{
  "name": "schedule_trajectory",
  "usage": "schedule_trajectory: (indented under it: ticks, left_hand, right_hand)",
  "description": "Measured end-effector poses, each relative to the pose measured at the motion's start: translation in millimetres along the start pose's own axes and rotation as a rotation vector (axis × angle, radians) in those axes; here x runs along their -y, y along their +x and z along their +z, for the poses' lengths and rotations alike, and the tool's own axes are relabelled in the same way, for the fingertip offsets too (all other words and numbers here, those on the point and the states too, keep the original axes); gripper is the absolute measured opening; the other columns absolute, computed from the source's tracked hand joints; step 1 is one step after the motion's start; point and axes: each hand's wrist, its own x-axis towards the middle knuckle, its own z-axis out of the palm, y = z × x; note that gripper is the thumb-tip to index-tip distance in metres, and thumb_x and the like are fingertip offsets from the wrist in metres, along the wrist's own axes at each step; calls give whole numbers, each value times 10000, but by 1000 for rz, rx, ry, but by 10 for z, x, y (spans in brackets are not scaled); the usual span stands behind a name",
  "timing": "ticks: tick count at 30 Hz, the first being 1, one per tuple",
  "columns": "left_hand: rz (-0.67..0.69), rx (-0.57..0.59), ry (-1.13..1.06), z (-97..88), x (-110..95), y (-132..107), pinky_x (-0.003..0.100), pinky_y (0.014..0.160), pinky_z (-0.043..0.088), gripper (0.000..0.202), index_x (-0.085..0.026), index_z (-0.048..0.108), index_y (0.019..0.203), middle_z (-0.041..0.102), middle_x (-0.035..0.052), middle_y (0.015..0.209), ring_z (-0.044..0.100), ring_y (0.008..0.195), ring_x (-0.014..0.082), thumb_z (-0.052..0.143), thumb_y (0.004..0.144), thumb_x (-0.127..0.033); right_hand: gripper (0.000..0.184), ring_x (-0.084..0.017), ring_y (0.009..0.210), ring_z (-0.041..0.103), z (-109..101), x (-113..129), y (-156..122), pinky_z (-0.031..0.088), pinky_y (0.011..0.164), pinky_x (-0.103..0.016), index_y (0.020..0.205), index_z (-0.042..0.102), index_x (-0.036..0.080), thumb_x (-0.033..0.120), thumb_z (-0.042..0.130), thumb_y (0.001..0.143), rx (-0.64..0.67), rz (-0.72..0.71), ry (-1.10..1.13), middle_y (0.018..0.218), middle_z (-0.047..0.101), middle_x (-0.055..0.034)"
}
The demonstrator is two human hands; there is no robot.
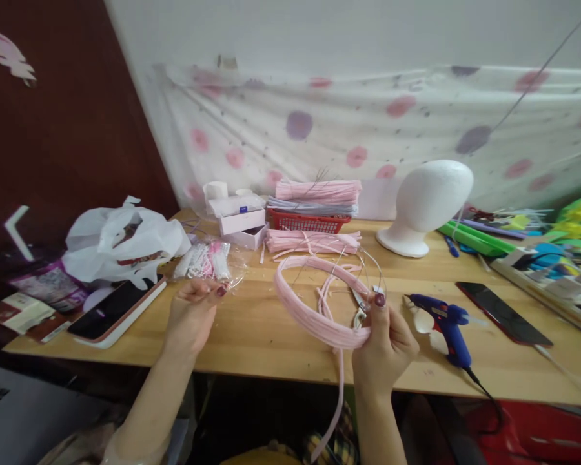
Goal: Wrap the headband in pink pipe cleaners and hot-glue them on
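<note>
My right hand [382,345] grips a round pink hoop [303,323] at its right side, above the front of the table. Thin bare wires arch up from the hoop, and a pink strip [339,381] hangs below it past the table edge. Behind the hoop, partly seen through it, lies a metal tool [359,313], perhaps pliers. My left hand [193,316] is closed in a pinch to the left of the hoop, apart from it. Whatever those fingertips hold is too small to see. Just beyond them lies a clear bag of white and pink beads [206,258].
A blue glue gun [448,323] and a dark phone [503,313] lie at right. Farther back stand a white foam head [428,206], pink stem bundles [314,242], a red basket [310,223] and white boxes [242,223]. A white plastic bag [121,236] sits at left.
</note>
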Motion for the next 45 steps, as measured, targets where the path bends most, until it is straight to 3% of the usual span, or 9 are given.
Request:
schedule_trajectory:
  ticks: [17,21,24,25,27,30,38,42,45]
  left_hand:
    - [378,276,562,145,-248,212,251,534,450,520,-234,301,497,570,-10,508,538,505,128,727,788,-300]
    - [490,186,655,141,-257,332,243,450,357,586,-236,193,499,406,-56,395,393,388,96,679,814,-321]
    - [496,164,783,131,-177,518,282,559,413,551,-235,232,460,358,-60,393,426,442,128,688,764,-287]
    - [483,272,994,121,-140,583,315,644,437,476,-227,325,438,426,-43,438,479,515,153,707,719,-278]
    - [485,348,1128,90,-61,687,418,855,417,196,-231,590,547,649,21,713,581,802,247,777,557,-174]
    - [566,479,1297,52,26,752,501,995,289,139,-267,674,625,698,64,1030,503,1093,323,718,612,-136]
    - [910,321,1136,124,-39,633,445,966,201,569,-173,266,414,497,-28,441,504,690,197,673,799,-264]
    - [838,267,1132,83,-138,540,417,901,267,574,-182,242,408,381,-30,395,453,589,170,601,840,-299]
    - [716,279,1007,-12,-223,450,361,763,366,433,-224,422,456,479,-9,513,477,588,180,557,866,-265]
  right_hand:
    - [376,-94,523,369,11,52,9,314,527,-252,761,743,154,516,679,844,13,-1,4,565,413,47]
    - [371,-90,512,354,8,117,-2,295,516,-245,774,749,156,509,669,856,15,-12,16,542,367,60]
    - [353,-85,520,345,15,157,0,286,523,-243,773,748,157,486,666,868,16,-30,34,547,364,61]
    - [349,-83,521,341,19,170,3,282,524,-243,768,747,157,481,666,870,18,-39,35,549,367,60]
    - [350,-81,519,334,27,193,9,276,526,-245,756,744,158,479,665,872,19,-55,26,551,366,60]
    - [364,-84,523,335,31,216,13,279,532,-250,742,741,161,487,654,878,22,-72,6,549,354,59]
    - [341,-88,514,313,63,162,-16,271,520,-258,759,734,161,455,635,901,104,-74,-6,552,345,63]
    - [376,-84,509,330,155,84,-64,291,529,-257,675,702,152,466,658,876,236,-12,-3,532,375,65]
    - [365,-73,495,349,267,40,-91,285,506,-239,759,732,150,507,696,827,258,208,124,531,410,74]
